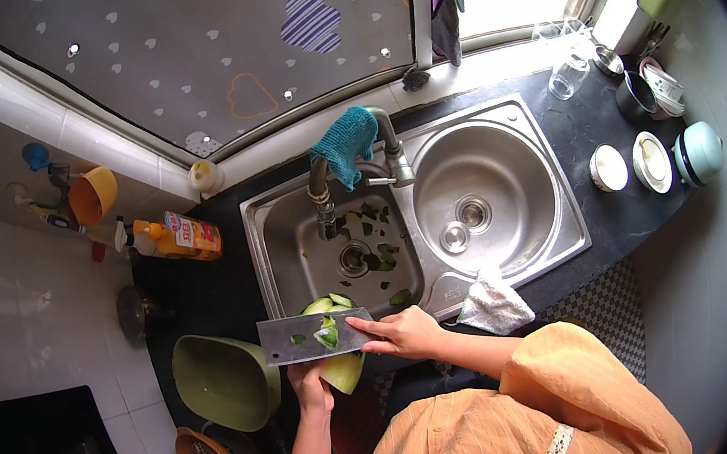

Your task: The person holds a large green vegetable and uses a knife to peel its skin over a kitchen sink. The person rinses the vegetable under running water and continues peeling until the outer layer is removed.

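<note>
My right hand (410,334) grips a broad cleaver (285,342) by its handle end, the index finger laid along the blade. Bits of green peel (326,333) cling to the flat of the blade. Under it, my left hand (311,388) holds a large, partly peeled green gourd or melon (345,373), whose middle the blade hides. The gourd is at the front edge of the square sink basin (292,266). Dark green peel scraps (379,260) lie in that basin around the drain.
A faucet (400,165) with a teal cloth (351,141) stands behind the basins. The round basin (481,167) holds a drain strainer (454,237). A white cloth (496,306) hangs over the front edge. Left are a green tub (217,383) and orange detergent bottle (188,235); right, bowls (608,168).
</note>
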A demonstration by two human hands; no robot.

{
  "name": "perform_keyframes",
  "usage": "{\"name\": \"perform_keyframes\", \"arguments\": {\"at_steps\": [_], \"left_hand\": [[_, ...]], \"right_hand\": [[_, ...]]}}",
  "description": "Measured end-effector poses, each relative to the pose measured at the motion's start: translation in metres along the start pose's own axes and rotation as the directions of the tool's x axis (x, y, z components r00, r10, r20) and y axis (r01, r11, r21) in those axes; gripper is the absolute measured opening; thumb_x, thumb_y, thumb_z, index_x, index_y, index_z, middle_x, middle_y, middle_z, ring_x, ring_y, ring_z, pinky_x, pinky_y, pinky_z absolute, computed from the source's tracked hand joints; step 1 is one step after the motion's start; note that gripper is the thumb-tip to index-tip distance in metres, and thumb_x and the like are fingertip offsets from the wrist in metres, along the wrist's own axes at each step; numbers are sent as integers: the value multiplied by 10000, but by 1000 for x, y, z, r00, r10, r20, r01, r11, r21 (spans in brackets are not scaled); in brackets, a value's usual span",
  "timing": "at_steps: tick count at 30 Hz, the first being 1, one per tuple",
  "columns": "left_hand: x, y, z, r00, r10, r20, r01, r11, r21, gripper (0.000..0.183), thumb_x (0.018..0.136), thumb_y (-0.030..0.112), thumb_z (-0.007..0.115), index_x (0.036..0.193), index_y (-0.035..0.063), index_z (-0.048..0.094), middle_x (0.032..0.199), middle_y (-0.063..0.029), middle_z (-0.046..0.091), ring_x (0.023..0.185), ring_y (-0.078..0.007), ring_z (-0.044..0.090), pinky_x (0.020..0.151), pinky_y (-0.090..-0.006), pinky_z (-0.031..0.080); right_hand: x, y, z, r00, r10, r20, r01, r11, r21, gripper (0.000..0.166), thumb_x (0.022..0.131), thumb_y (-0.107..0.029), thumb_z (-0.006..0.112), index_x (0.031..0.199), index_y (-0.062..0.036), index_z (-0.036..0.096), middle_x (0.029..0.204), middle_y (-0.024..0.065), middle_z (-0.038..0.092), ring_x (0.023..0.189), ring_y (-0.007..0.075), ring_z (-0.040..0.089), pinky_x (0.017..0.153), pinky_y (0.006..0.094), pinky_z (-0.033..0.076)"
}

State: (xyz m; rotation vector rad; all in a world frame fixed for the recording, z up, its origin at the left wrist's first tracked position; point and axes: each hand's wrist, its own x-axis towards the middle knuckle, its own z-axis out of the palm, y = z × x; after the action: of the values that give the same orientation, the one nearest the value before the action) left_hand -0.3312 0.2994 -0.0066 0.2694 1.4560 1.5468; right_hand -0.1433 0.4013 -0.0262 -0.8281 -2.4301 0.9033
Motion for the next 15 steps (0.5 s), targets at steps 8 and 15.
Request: {"name": "perform_keyframes", "arguments": {"at_steps": [8,15], "left_hand": [[3,9,-15,998,-60,-13,60,997,-40,417,747,-4,601,1154,-4,512,1091,-98,586,1000,-216,577,886,-334,456],[-2,34,-8,981,91,174,-100,994,43,519,763,102,630,1231,-31,450,1156,-135,559,1050,-247,558,921,-362,448]], "right_hand": [[-16,39,13,993,28,-117,-42,992,-119,523,841,-526,529,1277,-235,520,559,72,575,457,257,576,409,360,450],[-17,63,5,784,584,209,-619,713,330,418,945,-440,407,1185,-150,589,940,210,631,920,379,595,775,366,487]]}}
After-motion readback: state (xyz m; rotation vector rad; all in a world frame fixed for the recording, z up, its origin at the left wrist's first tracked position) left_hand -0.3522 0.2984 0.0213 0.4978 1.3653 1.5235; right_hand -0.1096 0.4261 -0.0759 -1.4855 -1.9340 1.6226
